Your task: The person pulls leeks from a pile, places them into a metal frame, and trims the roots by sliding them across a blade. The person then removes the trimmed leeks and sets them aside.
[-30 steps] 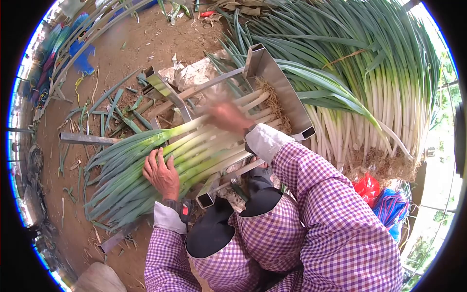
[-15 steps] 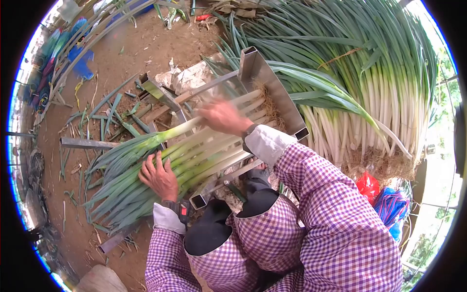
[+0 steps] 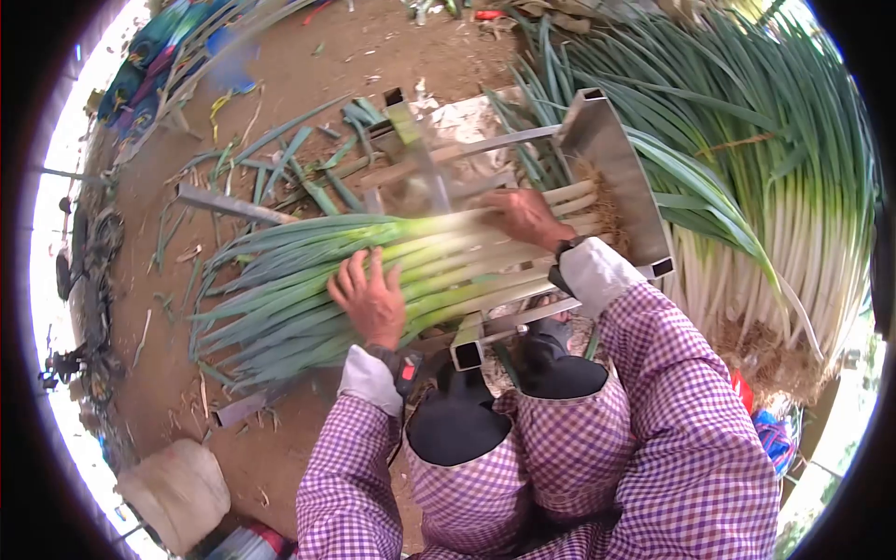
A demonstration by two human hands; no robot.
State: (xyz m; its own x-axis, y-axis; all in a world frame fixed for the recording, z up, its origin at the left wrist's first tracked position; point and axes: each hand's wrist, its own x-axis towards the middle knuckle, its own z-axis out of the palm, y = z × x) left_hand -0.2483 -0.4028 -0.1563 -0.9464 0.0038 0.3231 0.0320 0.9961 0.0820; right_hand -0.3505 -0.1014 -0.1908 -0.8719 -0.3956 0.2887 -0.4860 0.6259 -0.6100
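A bundle of green onions [image 3: 308, 280] lies across a metal frame [image 3: 611, 163], white stalks toward the frame's upright plate, green leaves fanning to the left. My left hand [image 3: 371, 297] rests flat on the middle of the bundle, fingers spread. My right hand [image 3: 525, 215] lies on the white stalks near the roots, pressing them against the plate. Both sleeves are purple checked cloth.
A big heap of green onions [image 3: 775, 205] fills the right side. Cut leaves [image 3: 280, 159] and metal bars [image 3: 224, 201] litter the brown dirt ground. A pale sack [image 3: 173, 490] sits at the lower left. Red and blue bags [image 3: 770, 425] lie at the right.
The camera view has shifted, so the frame and bundle sit further right. My right hand moved from mid-stalk toward the root end. My left hand stays on the bundle.
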